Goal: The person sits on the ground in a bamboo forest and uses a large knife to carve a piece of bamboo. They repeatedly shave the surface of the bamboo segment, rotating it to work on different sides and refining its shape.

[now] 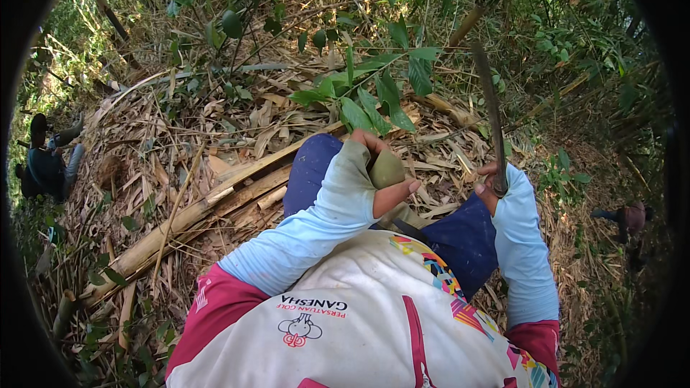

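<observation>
My left hand [379, 185], in a light blue sleeve that reaches over the palm, is closed round an olive-green, round-ended object [387, 170]. Its thumb lies along the near side; what kind of thing it is I cannot make out. My right hand [493, 185] grips a machete [490, 104], its long dark blade pointing up and away from me. Most of its handle is hidden in the fist. Just beyond my left hand spreads a leafy green sprig [374, 97]; whether it touches the fingers is unclear. Both hands are above my dark blue trouser legs [460, 241].
Split bamboo poles [194, 215] lie slantwise at my left over dry leaf litter [215, 115]. Leafy shrubs [244, 7] and thin stems stand ahead. One person [49, 162] is at the far left, and another partly hidden person [629, 219] at the far right.
</observation>
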`<state>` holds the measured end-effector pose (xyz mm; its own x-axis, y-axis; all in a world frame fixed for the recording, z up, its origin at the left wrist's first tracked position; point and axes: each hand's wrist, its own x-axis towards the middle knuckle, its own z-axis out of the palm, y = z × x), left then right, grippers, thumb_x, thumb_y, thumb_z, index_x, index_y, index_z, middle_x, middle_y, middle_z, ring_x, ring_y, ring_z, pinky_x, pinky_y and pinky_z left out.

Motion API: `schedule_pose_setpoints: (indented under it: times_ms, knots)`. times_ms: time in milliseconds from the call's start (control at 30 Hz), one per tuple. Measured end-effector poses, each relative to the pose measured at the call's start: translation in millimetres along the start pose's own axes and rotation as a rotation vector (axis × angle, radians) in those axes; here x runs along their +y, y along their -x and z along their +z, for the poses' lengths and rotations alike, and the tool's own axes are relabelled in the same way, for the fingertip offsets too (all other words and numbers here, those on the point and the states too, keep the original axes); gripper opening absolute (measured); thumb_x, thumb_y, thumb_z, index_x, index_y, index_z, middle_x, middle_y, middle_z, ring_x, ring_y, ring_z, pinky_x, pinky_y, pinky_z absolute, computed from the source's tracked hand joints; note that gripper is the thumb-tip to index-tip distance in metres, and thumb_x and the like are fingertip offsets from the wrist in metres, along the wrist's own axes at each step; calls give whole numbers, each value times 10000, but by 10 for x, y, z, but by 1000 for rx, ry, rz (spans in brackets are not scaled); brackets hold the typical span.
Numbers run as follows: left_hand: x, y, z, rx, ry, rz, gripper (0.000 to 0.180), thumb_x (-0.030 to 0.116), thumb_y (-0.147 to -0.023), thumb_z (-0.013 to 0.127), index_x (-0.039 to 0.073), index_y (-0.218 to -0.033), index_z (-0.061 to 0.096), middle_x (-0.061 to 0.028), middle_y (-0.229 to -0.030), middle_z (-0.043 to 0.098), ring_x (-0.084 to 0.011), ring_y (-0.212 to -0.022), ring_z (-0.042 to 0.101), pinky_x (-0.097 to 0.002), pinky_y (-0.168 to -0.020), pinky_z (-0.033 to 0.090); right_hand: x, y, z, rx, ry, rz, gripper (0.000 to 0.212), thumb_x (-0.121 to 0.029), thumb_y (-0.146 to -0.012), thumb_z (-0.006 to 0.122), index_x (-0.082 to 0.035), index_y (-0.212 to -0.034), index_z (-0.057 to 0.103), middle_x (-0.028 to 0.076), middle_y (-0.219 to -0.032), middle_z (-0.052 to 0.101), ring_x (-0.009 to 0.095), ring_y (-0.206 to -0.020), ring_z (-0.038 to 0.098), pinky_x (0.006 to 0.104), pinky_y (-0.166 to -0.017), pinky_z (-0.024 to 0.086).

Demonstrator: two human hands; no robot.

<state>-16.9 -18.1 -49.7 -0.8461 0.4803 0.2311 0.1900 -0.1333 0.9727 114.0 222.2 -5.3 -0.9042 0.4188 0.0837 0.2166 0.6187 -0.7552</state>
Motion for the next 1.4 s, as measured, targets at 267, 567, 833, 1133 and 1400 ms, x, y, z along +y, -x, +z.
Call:
schedule_pose_setpoints:
  times_ms: [267, 567, 833, 1133, 1400]
  knots:
    - [173, 114, -42, -97, 323, -48, 374, 210, -816, 770, -6, -1050, 573, -80, -957, 617, -146, -895, 594, -286, -840, 490, -435, -55, 224, -118, 250, -190, 299, -95, -750, 760, -47, -1029, 663, 95, -730, 651, 207, -671, 645, 303, -628, 506]
    - [306, 146, -309, -357, 729, -353, 557, 296, -921, 577, -22, -1354, 427, -199, -1105, 631, -247, -990, 646, -338, -862, 522, -1015, -79, 263, -410, 666, -464, 356, -175, -614, 745, -180, -968, 701, 66, -815, 688, 291, -792, 658, 427, -763, 433]
    - [-46, -36, -562, -533, 675, -345, 663, 422, -857, 678, -3, -1325, 477, -147, -1115, 642, -188, -979, 651, -292, -847, 525, -953, -19, 384, -286, 372, -344, 363, -110, -615, 774, -137, -966, 689, 93, -805, 662, 291, -748, 643, 365, -691, 494]
    - [180, 111, -503, -429, 276, -25, 701, 487, -765, 768, -5, -1211, 540, -90, -1074, 583, -186, -955, 602, -292, -819, 485, -1073, 3, 406, -269, 378, -336, 327, -159, -636, 786, -127, -949, 696, 104, -796, 665, 301, -743, 647, 384, -687, 499]
    - [342, 187, -427, -450, -113, 142, 906, 665, -564, 833, 21, -1140, 560, -48, -1013, 576, -162, -891, 566, -305, -805, 444, -1186, 47, 321, -342, 566, -344, 342, -192, -654, 748, -155, -987, 680, 87, -801, 682, 313, -802, 661, 440, -768, 448]
